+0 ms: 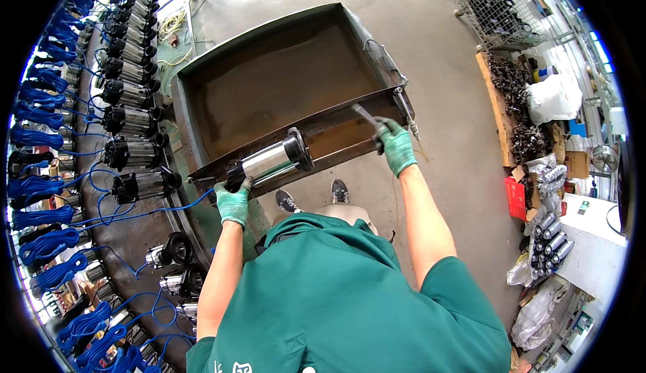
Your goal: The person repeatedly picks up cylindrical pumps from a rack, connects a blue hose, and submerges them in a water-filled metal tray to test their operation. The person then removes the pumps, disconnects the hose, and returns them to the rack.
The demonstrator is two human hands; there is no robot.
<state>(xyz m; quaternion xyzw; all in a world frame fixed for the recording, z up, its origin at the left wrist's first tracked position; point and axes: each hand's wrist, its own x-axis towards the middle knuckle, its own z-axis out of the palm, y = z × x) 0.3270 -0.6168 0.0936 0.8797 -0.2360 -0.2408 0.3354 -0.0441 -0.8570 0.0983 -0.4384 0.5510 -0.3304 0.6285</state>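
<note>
A submersible pump [268,160] with a shiny steel barrel and black ends lies on its side across the front ledge of a metal water tank [262,33]. At its left black end, where the blue cable [168,209] comes out, my left hand [233,203] in a green glove is closed on it. Beyond the pump's right end, my gloved right hand [396,147] is closed round a flat grey tool [365,114], smeared by motion; its exact kind does not show. The tool is apart from the pump, over the ledge.
Rows of similar pumps [131,119] with coiled blue cables [40,164] fill the left side. A thin metal fitting [412,121] hangs at the tank's right corner. Along the right stand a wire basket [501,13], a wooden crate of dark parts [494,110] and a red box [515,198].
</note>
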